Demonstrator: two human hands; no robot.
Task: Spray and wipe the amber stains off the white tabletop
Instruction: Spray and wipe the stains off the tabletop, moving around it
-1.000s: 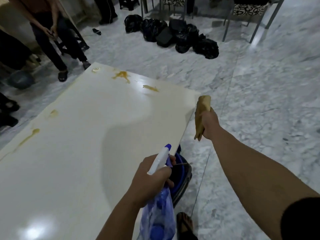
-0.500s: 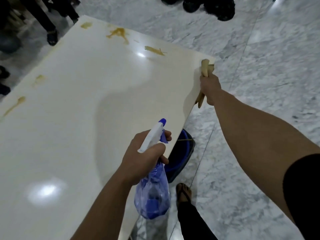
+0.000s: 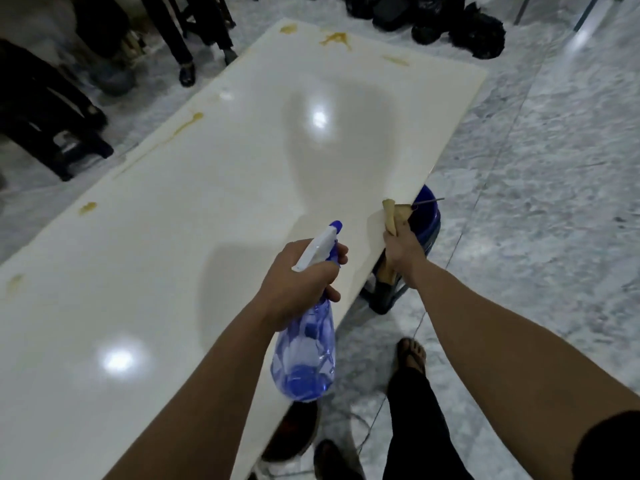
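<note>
Two hands busy: left hand [image 3: 298, 282] wraps the neck of the spray bottle [image 3: 304, 348], center frame, finger curled at the trigger, nozzle aimed up-frame over the tabletop [image 3: 207, 237]. Bottle looks light, thin clear-blue plastic, approx a quarter full; best held at the neck, as now. Right hand [image 3: 401, 251] fists a rolled tan cloth [image 3: 391, 216] at the table's right edge; soft, prob. damp. Amber stains [image 3: 336, 39] sit upper center, w/ more along the left edge [image 3: 188, 121]. Top is glossy, likely slick when wet. Blue bucket [image 3: 427, 220] below right edge; marble floor [image 3: 554, 202], black bags [image 3: 478, 29] top right.
</note>
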